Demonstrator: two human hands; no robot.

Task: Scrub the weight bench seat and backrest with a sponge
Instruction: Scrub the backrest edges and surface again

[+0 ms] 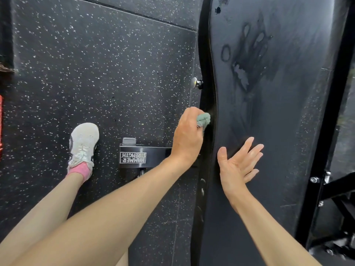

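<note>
Right hand [238, 166] is wide open, fingers spread, low over the pad [284, 150]; can't tell if it's touching. Left hand [187, 137] grips the sponge [204, 120] against the pad's side edge. My worry: the pad looks slick, so the bunched-up sponge could slip out, or I'd miss the smeary wet patch [249, 60] further up. The sponge pokes out past my left fingers, on the pad side.
</note>
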